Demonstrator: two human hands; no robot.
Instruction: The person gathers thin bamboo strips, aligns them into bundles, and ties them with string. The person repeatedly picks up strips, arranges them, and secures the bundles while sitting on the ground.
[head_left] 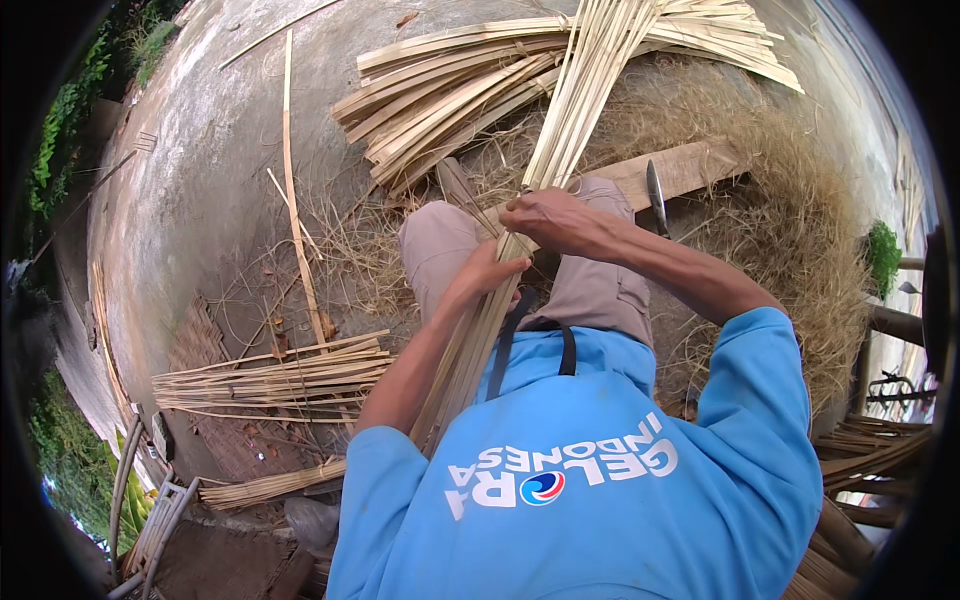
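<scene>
A long bundle of pale bamboo strips [585, 105] runs from beside my body, between my knees, out to the far side. My left hand [485, 270] is closed around the bundle from its left, thumb lying across the strips. Just beyond it, my right hand [555, 222] is closed at the bundle's side, knuckles up. Whether its fingers also pinch a thin tie is hidden. A knife [656, 195] with a dark blade stands upright beside my right knee, by a wooden plank [690, 175].
Tied bundles of bamboo strips [460, 85] lie on the ground ahead. More strips [280, 377] rest at the left, near a single long strip [297, 200]. Fine bamboo shavings [790, 220] are heaped at the right. A light-framed chair [165, 525] stands at the lower left.
</scene>
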